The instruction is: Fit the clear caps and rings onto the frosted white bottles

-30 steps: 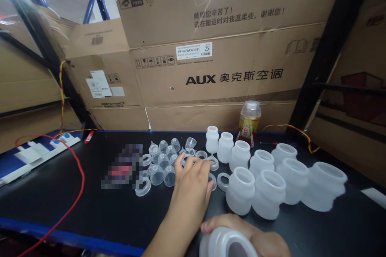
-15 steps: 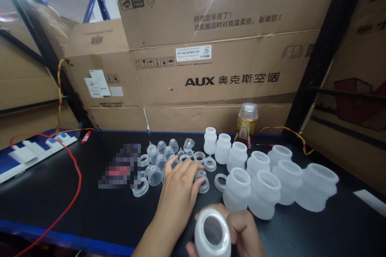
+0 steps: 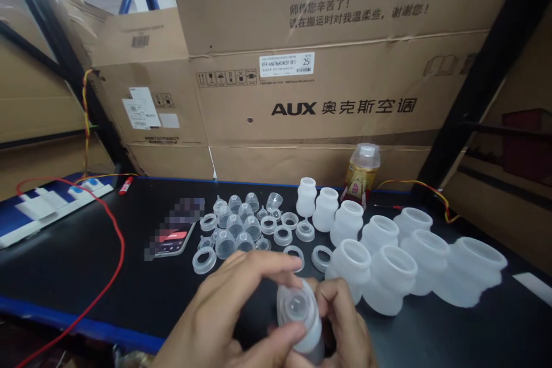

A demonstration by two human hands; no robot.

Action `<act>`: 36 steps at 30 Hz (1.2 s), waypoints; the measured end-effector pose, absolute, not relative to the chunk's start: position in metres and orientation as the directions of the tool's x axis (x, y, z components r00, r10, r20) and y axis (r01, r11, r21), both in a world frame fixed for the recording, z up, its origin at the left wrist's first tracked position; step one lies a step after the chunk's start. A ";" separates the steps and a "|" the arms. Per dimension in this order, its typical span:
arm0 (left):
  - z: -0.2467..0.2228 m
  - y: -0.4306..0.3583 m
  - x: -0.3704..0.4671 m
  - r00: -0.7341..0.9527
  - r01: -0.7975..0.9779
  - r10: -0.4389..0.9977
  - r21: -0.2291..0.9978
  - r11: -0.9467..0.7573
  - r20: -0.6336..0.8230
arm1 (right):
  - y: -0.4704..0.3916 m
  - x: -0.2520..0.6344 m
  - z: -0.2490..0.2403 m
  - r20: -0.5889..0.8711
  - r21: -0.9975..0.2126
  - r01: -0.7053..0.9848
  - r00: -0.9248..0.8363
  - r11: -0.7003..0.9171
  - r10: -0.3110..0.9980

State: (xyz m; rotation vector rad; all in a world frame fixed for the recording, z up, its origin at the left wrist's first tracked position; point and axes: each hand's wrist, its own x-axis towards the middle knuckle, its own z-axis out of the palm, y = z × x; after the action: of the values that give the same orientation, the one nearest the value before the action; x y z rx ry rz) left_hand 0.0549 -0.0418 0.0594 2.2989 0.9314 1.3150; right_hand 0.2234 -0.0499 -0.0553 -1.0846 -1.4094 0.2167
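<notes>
Low in the head view, my right hand (image 3: 342, 322) grips a frosted white silicone bottle body (image 3: 307, 328) with its mouth turned toward me. A small clear part (image 3: 296, 302) sits in that mouth, and the thumb and fingers of my left hand (image 3: 224, 310) pinch around it at the rim. Beyond my hands, clear domed caps (image 3: 235, 224) and flat rings (image 3: 283, 235) lie scattered on the black table (image 3: 86, 264). To the right stand rows of frosted bottle bodies (image 3: 388, 276), small ones at the back and large ones in front.
A phone (image 3: 172, 237) lies left of the small parts. A red wire (image 3: 114, 264) loops over the table's left side near a white power strip (image 3: 52, 207). An amber drink bottle (image 3: 361, 175) stands against stacked cardboard boxes (image 3: 328, 80). Black rack posts (image 3: 478, 75) rise at right.
My left hand left the rings on the table and came back to the bottle body with a small clear part. My right hand raised the bottle body and both hands now meet at its mouth.
</notes>
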 end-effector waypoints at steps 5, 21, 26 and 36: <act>0.049 -0.042 0.067 0.301 0.394 0.670 0.552 -0.735 0.678 | -0.053 0.228 -0.047 0.661 -0.712 0.447 0.167 0.541 0.731; 0.052 -0.044 0.071 0.411 0.455 0.650 0.474 -0.754 0.639 | -0.051 0.230 -0.048 0.674 -0.684 0.484 0.132 0.546 0.727; 0.055 -0.045 0.071 0.421 0.475 0.640 0.445 -0.759 0.643 | -0.052 0.229 -0.048 0.661 -0.700 0.463 0.134 0.543 0.738; 0.062 -0.047 0.067 0.425 0.456 0.679 0.506 -0.732 0.598 | -0.051 0.227 -0.049 0.682 -0.686 0.446 0.118 0.575 0.722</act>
State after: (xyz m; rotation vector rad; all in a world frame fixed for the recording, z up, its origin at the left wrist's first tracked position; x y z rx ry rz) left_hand 0.0671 -0.0473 0.0622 2.4152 0.9870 1.1994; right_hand 0.2273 -0.0509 -0.0486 -1.0344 -1.5163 0.2668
